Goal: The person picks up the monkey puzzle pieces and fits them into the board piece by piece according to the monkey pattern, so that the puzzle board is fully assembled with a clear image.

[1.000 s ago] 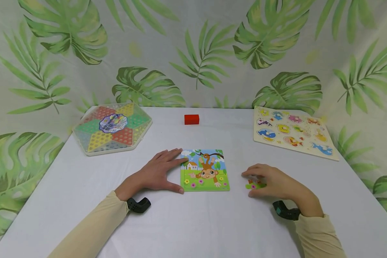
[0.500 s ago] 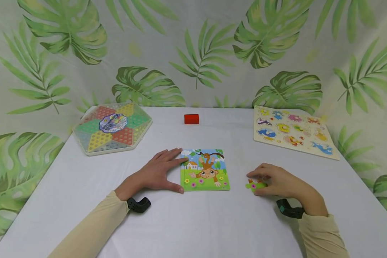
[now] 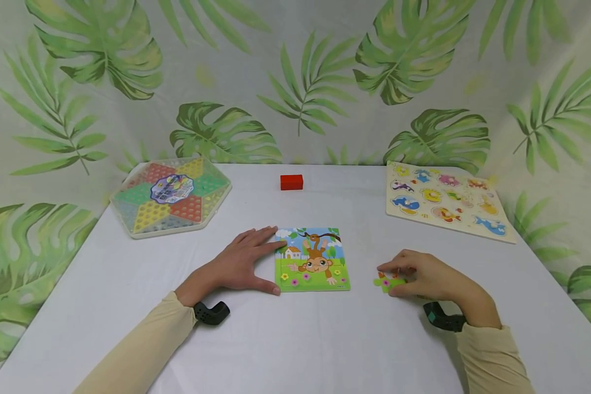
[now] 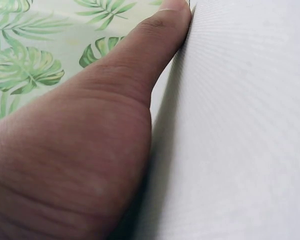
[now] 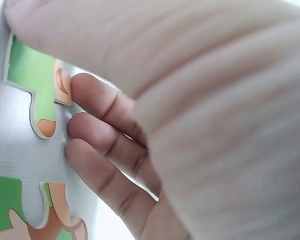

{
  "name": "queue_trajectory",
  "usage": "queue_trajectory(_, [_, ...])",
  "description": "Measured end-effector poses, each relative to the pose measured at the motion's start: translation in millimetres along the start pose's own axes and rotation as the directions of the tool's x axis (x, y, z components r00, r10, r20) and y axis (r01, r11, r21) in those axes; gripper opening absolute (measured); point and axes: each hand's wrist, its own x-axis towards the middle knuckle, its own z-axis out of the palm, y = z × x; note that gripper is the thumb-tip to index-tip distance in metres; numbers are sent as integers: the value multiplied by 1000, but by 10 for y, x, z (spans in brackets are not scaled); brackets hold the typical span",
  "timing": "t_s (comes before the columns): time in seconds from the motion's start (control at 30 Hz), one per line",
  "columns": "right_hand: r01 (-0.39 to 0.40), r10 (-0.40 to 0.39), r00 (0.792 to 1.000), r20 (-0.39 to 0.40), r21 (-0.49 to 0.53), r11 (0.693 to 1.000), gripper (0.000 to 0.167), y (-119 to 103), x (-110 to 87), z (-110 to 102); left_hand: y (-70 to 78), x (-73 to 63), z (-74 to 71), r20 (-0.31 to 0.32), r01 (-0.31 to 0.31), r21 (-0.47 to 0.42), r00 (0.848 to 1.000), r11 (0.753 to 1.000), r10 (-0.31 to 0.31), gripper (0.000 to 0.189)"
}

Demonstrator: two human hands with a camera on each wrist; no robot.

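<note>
A square puzzle (image 3: 320, 251) with a hanging monkey picture lies flat mid-table. My left hand (image 3: 241, 262) rests at its left side, fingers straight and spread, the index fingertip over its edge and the thumb by the lower left corner. My right hand (image 3: 423, 276) is low over the table to the right of it. Thumb and index finger pinch a green puzzle piece (image 3: 386, 283) with a pink flower at its edges. In the right wrist view, more puzzle pieces (image 5: 52, 227) lie beneath the other fingers; the palm hides part of them in the head view.
A red block (image 3: 291, 182) stands at the back centre. A hexagonal Chinese checkers board (image 3: 172, 197) under a clear cover is at the back left. A wooden sea-animal peg puzzle (image 3: 448, 202) lies at the back right. Leaf-print cloth (image 3: 305, 82) hangs behind.
My right hand has shifted slightly right, its thumb and index finger drawing closer together at the green puzzle piece, which has turned a little. The left hand has stayed in place.
</note>
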Motion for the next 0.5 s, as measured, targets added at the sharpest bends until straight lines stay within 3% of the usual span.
queue_trajectory(0.5, [35,-35,999,-32,-1,999,43,12,31,32,-2,1,2,13,9,-1,1000,1000,-9,106])
